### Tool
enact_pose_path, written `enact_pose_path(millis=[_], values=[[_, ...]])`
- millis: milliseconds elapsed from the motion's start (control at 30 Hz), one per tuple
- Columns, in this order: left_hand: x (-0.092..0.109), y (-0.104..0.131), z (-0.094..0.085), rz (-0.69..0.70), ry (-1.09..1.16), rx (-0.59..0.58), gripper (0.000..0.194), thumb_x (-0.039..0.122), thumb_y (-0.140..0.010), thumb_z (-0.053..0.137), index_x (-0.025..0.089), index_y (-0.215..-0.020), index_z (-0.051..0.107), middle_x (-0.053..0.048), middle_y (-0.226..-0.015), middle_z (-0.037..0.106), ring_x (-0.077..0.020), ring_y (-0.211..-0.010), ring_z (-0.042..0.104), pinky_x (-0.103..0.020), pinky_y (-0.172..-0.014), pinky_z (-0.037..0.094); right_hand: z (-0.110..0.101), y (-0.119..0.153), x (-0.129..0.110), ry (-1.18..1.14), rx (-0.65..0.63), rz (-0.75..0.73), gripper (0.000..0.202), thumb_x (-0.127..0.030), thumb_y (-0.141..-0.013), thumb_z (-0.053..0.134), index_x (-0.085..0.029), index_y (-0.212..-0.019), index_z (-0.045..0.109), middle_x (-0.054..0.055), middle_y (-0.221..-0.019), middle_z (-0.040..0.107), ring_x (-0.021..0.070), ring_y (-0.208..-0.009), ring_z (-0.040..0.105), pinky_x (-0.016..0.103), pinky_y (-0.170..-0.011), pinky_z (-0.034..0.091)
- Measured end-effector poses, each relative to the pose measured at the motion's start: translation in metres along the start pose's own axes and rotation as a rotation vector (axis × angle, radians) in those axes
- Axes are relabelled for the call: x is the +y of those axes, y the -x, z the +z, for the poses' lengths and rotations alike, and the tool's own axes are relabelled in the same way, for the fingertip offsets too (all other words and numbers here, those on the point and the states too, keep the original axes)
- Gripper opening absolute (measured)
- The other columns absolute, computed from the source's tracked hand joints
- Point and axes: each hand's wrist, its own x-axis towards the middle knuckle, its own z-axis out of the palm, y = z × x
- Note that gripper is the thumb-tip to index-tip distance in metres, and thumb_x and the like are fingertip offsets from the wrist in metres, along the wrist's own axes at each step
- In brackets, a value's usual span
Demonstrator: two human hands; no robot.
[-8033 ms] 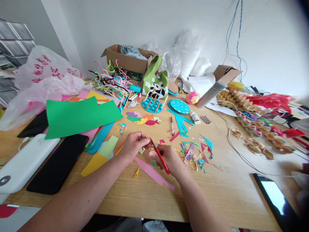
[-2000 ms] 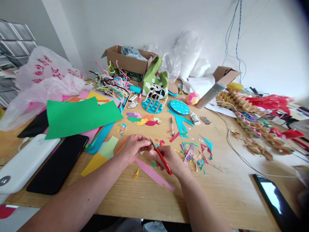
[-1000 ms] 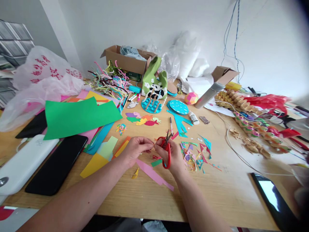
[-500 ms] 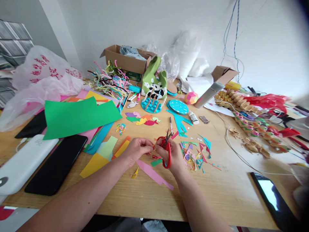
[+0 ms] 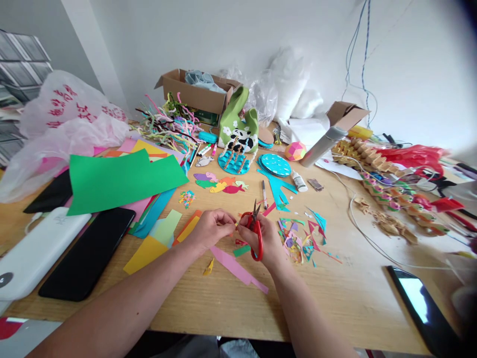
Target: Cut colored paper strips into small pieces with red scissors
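Observation:
Red-handled scissors [image 5: 257,236] are in my right hand [image 5: 263,238], their blades pointing up and slightly apart. The right fingertips meet those of my left hand [image 5: 214,229], which are pinched on something too small to make out, with a trace of orange between the hands. Beneath them lie a pink paper strip [image 5: 233,266], a green scrap [image 5: 242,250] and small red pieces. Colored paper fish [image 5: 221,183] lie in a cluster beyond the hands. Paper offcuts [image 5: 301,238] are piled to the right of the scissors.
Green paper [image 5: 126,179] covers a stack of sheets at left, near a black phone [image 5: 87,253] and white power bank [image 5: 40,253]. A pen [image 5: 264,194], glue bottle [image 5: 299,181] and silver flask [image 5: 323,146] stand or lie farther back. Another phone [image 5: 421,303] is at right.
The scissors and my right hand have shifted slightly left and turned a little. My left fingers have moved slightly and remain pinched.

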Motion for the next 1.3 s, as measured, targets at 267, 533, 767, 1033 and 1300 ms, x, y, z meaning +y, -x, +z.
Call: enact_pose_path(millis=[267,533,767,1033,1300], values=[[-0.004,0.000,0.001,0.045,-0.042,-0.031,0.008,0.015,-0.060,0.066,0.019,-0.053,0.066,-0.005,-0.079,0.068,-0.0183,-0.072,0.061,-0.029,-0.067,0.044,-0.001,0.001,0.000,-0.015,0.004,-0.015,0.018,-0.027,-0.065,0.065,-0.018,-0.071,0.050,-0.002,-0.061,0.053,0.0123,-0.053,0.050,0.024,-0.050,0.041],[-0.004,-0.001,-0.002,-0.107,0.374,-0.014,0.008,0.022,-0.062,0.071,0.016,-0.062,0.067,-0.003,-0.068,0.067,-0.0127,-0.061,0.058,-0.027,-0.063,0.044,-0.004,0.003,0.004,0.105,0.011,-0.040,0.039,-0.055,-0.077,0.064,-0.017,-0.074,0.054,0.003,-0.065,0.061,0.0161,-0.058,0.059,0.025,-0.053,0.046],[-0.009,-0.003,-0.002,-0.103,0.516,0.017,0.011,0.021,-0.061,0.075,0.015,-0.063,0.066,-0.004,-0.072,0.071,-0.0140,-0.068,0.063,-0.027,-0.068,0.047,0.000,0.001,0.021,0.267,-0.162,-0.086,0.047,-0.062,-0.082,0.056,-0.016,-0.069,0.054,0.002,-0.057,0.059,0.0142,-0.051,0.056,0.023,-0.046,0.041],[-0.009,-0.003,-0.003,-0.072,0.465,0.041,0.010,0.022,-0.063,0.073,0.016,-0.062,0.065,-0.002,-0.066,0.066,-0.0126,-0.065,0.059,-0.026,-0.066,0.045,0.002,0.002,0.020,0.329,-0.193,-0.045,0.050,-0.063,-0.080,0.057,-0.017,-0.061,0.052,0.000,-0.049,0.057,0.0119,-0.042,0.051,0.021,-0.040,0.033],[-0.009,-0.003,-0.002,-0.080,0.466,0.038,0.009,0.021,-0.062,0.072,0.015,-0.061,0.064,-0.001,-0.064,0.065,-0.0124,-0.063,0.058,-0.026,-0.065,0.044,0.000,0.002,0.017,0.280,-0.219,-0.003,0.049,-0.061,-0.079,0.059,-0.017,-0.059,0.051,0.001,-0.048,0.057,0.0124,-0.041,0.053,0.020,-0.039,0.033]])
